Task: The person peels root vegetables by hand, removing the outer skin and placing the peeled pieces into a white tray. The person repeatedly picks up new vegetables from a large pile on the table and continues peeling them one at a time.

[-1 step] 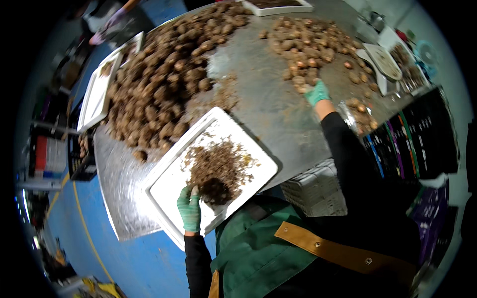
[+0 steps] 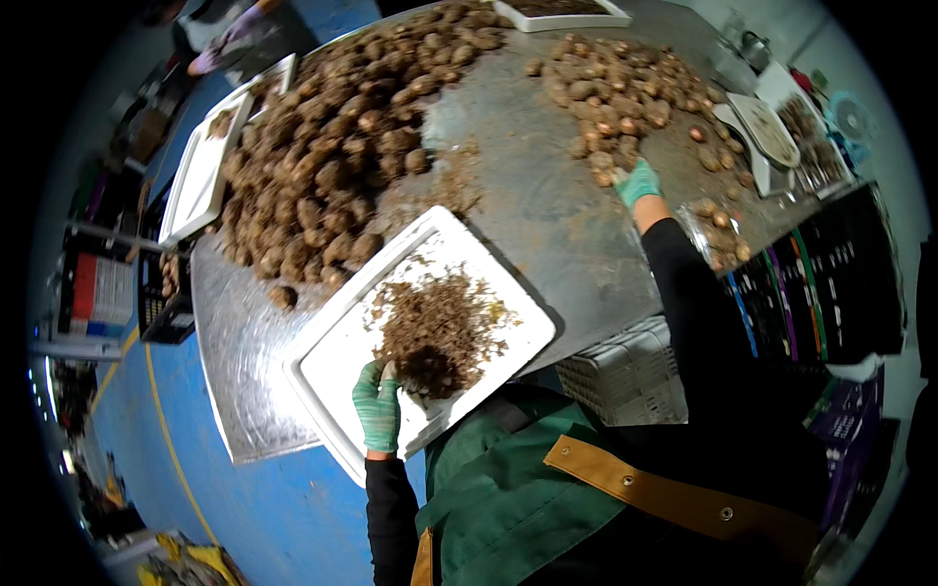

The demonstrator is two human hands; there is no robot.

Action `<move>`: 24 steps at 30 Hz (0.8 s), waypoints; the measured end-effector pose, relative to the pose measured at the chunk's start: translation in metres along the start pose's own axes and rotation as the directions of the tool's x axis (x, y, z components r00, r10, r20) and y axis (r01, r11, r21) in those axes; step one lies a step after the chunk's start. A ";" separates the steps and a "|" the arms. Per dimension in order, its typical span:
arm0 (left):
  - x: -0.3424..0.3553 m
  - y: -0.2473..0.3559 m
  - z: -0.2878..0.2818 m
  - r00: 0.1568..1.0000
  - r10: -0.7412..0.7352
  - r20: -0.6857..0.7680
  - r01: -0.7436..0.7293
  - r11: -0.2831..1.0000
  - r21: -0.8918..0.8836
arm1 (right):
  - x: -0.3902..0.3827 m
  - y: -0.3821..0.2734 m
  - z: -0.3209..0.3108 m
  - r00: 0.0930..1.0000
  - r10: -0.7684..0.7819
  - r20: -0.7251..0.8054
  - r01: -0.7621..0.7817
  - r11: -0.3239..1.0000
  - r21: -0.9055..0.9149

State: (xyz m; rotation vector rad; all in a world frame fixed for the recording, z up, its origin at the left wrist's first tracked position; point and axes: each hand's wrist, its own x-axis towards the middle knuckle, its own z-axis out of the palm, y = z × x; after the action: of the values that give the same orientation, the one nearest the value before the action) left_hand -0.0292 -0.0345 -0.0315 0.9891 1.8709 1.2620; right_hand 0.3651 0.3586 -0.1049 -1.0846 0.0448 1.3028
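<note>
My left hand (image 2: 376, 405), in a green knitted glove, is over a white tray (image 2: 327, 366) at the near edge of the metal table. Its fingers are curled and closed beside a dark patch in the brown scraps (image 2: 445, 317); what they hold is too shadowed to make out. To the right my right hand (image 2: 637, 184), gloved alike, stretches to the near end of a smaller pile of taro (image 2: 616, 98). Its fingers close on one brown taro (image 2: 603, 179) at the edge of that pile. A large heap of rough brown taro (image 2: 322, 156) covers the table's left.
A kitchen scale (image 2: 767, 137) and another tray of scraps (image 2: 803, 122) stand far right, near a clear bag of taro (image 2: 721, 230). Black crates (image 2: 821, 283) flank my right arm. Below the table edge is a white basket (image 2: 625, 381). Another person (image 2: 239, 39) works at far left.
The whole view has shifted slightly, so the table and piles appear a little further right. Both hands keep nearly the same places relative to the tray and the smaller pile.
</note>
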 end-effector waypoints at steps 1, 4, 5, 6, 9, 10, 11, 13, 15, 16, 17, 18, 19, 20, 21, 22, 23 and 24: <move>0.000 0.001 -0.002 1.000 -0.009 -0.008 0.008 0.999 -0.051 | 0.000 -0.008 0.004 0.998 -0.030 -0.063 0.027 0.999 -0.038; -0.005 -0.003 -0.017 0.999 -0.038 -0.036 0.035 0.996 -0.084 | 0.008 -0.015 0.005 0.991 -0.079 -0.105 0.064 0.987 -0.147; -0.007 0.000 -0.022 0.998 -0.047 -0.052 0.042 0.995 -0.086 | 0.005 -0.012 0.006 0.988 -0.101 -0.117 0.078 0.980 -0.185; -0.009 0.003 -0.026 0.996 -0.053 -0.065 0.047 0.995 -0.090 | -0.002 -0.008 0.010 0.983 -0.134 -0.123 0.104 0.969 -0.225; -0.018 -0.003 -0.043 0.987 -0.086 -0.136 0.075 0.994 -0.081 | -0.057 0.043 0.054 0.961 -0.275 0.043 0.272 0.895 -0.355; -0.020 -0.010 -0.048 0.983 -0.097 -0.159 0.083 0.992 -0.094 | -0.092 0.070 0.078 0.931 -0.321 0.171 0.363 0.856 -0.367; -0.017 -0.005 -0.047 0.985 -0.101 -0.140 0.094 0.994 -0.055 | -0.127 0.097 0.099 0.863 -0.407 0.300 0.494 0.806 -0.325; -0.017 -0.006 -0.051 0.986 -0.098 -0.138 0.094 0.995 -0.036 | -0.165 0.161 0.137 0.761 -0.188 0.620 0.538 0.717 -0.443; -0.014 -0.005 -0.050 0.983 -0.119 -0.139 0.113 0.992 -0.051 | -0.188 0.214 0.181 0.406 -0.133 0.904 0.850 0.417 -0.320; -0.017 -0.010 -0.051 0.979 -0.122 -0.163 0.110 0.991 -0.079 | -0.199 0.241 0.203 0.305 -0.077 0.949 0.931 0.234 -0.280; -0.017 -0.008 -0.050 0.981 -0.111 -0.160 0.101 0.992 -0.071 | -0.213 0.256 0.221 0.168 -0.074 0.983 0.984 0.067 -0.163; -0.018 -0.004 -0.050 0.982 -0.104 -0.161 0.094 0.993 -0.064 | -0.227 0.263 0.239 0.020 0.001 1.000 0.990 -0.136 -0.020; -0.019 0.000 -0.048 0.979 -0.121 -0.164 0.110 0.991 -0.078 | -0.237 0.277 0.251 -0.009 0.045 0.999 0.971 -0.238 0.019; -0.020 -0.002 -0.047 0.980 -0.123 -0.155 0.110 0.990 -0.085 | -0.243 0.286 0.261 -0.032 0.090 0.995 0.940 -0.337 0.061; -0.022 -0.003 -0.046 0.979 -0.122 -0.165 0.110 0.990 -0.083 | -0.247 0.292 0.272 0.014 0.206 0.978 0.900 -0.429 0.077; -0.023 -0.004 -0.046 0.977 -0.122 -0.174 0.109 0.991 -0.081 | -0.250 0.297 0.283 0.072 0.312 0.947 0.849 -0.517 0.106; -0.025 -0.009 -0.048 0.975 -0.137 -0.173 0.122 0.988 -0.092 | -0.253 0.302 0.290 0.141 0.405 0.903 0.789 -0.597 0.145; -0.026 -0.011 -0.049 0.974 -0.143 -0.177 0.126 0.987 -0.103 | -0.258 0.298 0.292 0.135 0.429 0.893 0.805 -0.573 0.154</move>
State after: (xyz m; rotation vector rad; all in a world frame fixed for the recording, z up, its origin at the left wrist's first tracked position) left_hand -0.0601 -0.0814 -0.0233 0.7046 1.9644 1.3825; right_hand -0.1077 0.3225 0.0197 -1.0180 -2.8192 -0.0262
